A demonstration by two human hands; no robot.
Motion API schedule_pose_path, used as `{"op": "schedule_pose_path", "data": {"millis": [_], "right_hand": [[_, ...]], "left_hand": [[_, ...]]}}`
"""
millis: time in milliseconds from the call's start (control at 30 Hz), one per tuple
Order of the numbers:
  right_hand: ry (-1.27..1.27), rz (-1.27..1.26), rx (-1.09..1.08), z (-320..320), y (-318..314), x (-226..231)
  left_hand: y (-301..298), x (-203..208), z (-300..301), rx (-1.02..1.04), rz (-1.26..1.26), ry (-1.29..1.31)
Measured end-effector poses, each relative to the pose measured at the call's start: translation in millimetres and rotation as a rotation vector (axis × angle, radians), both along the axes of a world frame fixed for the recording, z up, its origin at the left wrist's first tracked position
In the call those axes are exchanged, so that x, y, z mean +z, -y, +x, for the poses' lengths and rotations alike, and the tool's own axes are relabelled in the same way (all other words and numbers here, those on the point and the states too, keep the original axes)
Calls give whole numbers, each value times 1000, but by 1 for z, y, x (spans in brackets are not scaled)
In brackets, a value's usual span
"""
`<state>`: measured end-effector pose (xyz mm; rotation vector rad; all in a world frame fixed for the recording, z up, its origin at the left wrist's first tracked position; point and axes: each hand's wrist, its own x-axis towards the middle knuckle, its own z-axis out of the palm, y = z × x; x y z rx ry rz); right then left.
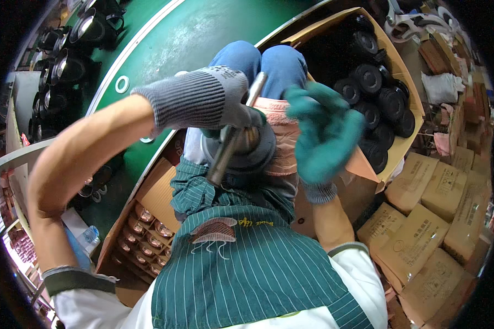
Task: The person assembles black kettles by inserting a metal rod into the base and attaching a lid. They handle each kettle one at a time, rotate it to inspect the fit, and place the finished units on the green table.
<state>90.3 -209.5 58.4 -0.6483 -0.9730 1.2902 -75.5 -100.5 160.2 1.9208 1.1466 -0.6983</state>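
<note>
My left hand (225, 101), in a grey knitted glove with a green palm, is closed around a metal bar (225, 156). The bar slants across a dark round part (258, 156) on my lap, with a brownish piece at its middle; my glove hides some of both. A pink towel (282, 137) lies over my thighs under the part. Off to the right my right hand (326, 134), in the same kind of glove, is raised apart from the part. It is blurred by motion, its green palm shows bare and the fingers look stretched out.
On the right, an open cardboard box (403, 137) holds several black round parts (368, 79). Stacked closed cartons (414, 241) stand nearer. A divided carton (121, 219) with coppery shiny pieces sits at my left. Black pots or housings (74, 66) line the far left beyond the green floor (164, 55).
</note>
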Motion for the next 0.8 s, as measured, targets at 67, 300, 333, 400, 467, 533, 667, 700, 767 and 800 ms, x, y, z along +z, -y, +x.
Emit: {"op": "schedule_pose_path", "data": {"millis": [67, 300, 333, 400, 467, 533, 667, 700, 767, 800], "right_hand": [[-148, -211, -105, -7, 2, -28], [-418, -395, 33, -20, 5, -55], [-286, -333, 79, -16, 5, -69], [-510, -528, 134, -15, 3, -45], [-398, -562, 272, -3, -29, -63], [-224, -664, 353, -8, -64, -74], [230, -260, 108, -17, -76, -129], [447, -73, 23, -15, -66, -130], [528, -80, -154, -18, -46, -123], [382, -232, -143, -20, -39, -106]], "left_hand": [[1, -1, 11, -93, 28, -101], [30, -35, 32, 20, 141, -272], [39, -33, 39, 256, 161, -317], [45, -35, 21, 260, 186, -175], [51, -35, 17, 236, 268, -121], [55, -39, 14, 224, 328, -76], [52, -46, 8, 152, 340, 0], [55, -49, 5, 100, 361, -5], [61, -55, -5, 14, 386, 88], [60, -51, -6, 4, 364, 92]]}}
